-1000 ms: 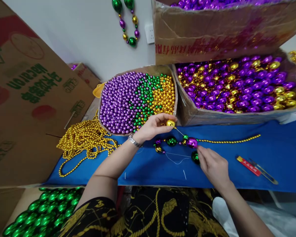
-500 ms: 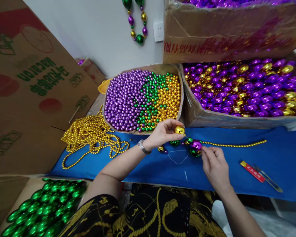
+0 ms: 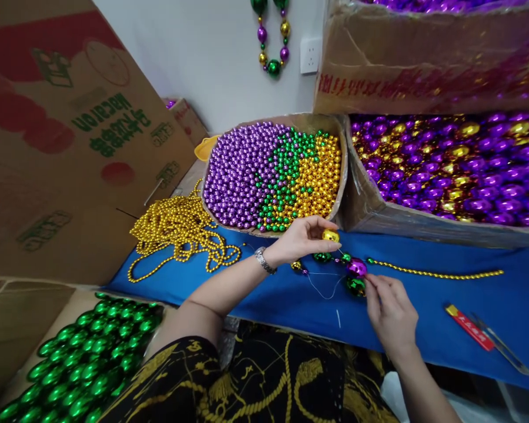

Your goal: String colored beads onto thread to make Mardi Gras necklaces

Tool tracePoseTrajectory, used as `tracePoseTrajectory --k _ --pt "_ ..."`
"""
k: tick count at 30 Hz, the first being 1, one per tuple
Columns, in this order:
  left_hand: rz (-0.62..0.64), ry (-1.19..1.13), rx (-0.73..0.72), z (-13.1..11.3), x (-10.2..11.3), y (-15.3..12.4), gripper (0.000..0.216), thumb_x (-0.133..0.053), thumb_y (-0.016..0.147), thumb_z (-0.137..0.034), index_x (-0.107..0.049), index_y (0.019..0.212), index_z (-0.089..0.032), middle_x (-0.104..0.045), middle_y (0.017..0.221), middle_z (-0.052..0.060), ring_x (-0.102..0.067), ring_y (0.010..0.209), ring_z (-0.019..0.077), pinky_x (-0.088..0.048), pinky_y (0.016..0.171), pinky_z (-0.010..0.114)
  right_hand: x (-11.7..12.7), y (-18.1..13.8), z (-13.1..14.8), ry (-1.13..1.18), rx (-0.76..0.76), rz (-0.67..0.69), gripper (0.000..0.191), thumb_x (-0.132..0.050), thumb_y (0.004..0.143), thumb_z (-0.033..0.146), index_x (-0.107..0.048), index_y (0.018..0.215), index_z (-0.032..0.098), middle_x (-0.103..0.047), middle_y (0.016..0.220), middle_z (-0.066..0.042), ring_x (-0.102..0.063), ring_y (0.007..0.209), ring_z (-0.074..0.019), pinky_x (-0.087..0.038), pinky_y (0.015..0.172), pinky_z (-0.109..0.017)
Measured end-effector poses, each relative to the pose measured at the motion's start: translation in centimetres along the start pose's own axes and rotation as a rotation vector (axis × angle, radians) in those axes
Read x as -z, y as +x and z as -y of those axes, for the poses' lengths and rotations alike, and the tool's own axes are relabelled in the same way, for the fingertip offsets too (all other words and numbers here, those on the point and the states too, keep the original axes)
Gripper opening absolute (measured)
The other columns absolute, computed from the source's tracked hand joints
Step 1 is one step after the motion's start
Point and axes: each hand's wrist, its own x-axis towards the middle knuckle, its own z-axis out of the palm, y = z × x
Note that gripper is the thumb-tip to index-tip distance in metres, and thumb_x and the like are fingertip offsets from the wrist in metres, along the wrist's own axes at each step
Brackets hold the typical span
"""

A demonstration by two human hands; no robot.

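Gold bead (image 3: 330, 235) is pinched in the left hand (image 3: 302, 238), just above the blue cloth (image 3: 423, 305) near the bead box (image 3: 341, 194). To its right, the right hand (image 3: 390, 308) has its fingertips pressed on the green bead (image 3: 355, 286). A taut thread (image 3: 321, 292) should ease stringing.

Edges and hidden bits
The hanging necklace (image 3: 272, 42) runs off the top edge and the far bead box (image 3: 423, 228) off the right. Fingertips of the right hand (image 3: 390, 314) cover part of a large green bead (image 3: 354, 286).
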Motion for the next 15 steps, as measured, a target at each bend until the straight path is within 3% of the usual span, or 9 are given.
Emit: tracePoseTrajectory --k 8,15 --pt "-0.024 0.033 -0.065 0.11 -0.23 -0.57 0.046 -0.085 0.063 -0.026 -0.064 0.101 -0.013 -0.066 0.085 0.003 -0.06 0.072 0.009 -0.049 0.069 0.025 -0.5 -0.29 0.53 0.026 -0.088 0.002 0.016 -0.055 0.092 0.024 -0.066 0.103 0.019 -0.066 0.089 -0.007 -0.065 0.079 -0.0149 -0.053 0.071 -0.025" --pt "0.023 -0.087 -0.073 0.38 -0.33 -0.7 0.044 -0.085 0.063 -0.021 -0.066 0.103 -0.016 -0.069 0.099 0.006 -0.064 0.084 0.0111 -0.052 0.077 0.026 -0.63 -0.69 0.03 0.321 -0.245 0.149 0.014 -0.053 0.093 0.024 -0.064 0.101 0.02 -0.066 0.091 -0.005 -0.066 0.075 -0.0137 -0.054 0.068 -0.025"
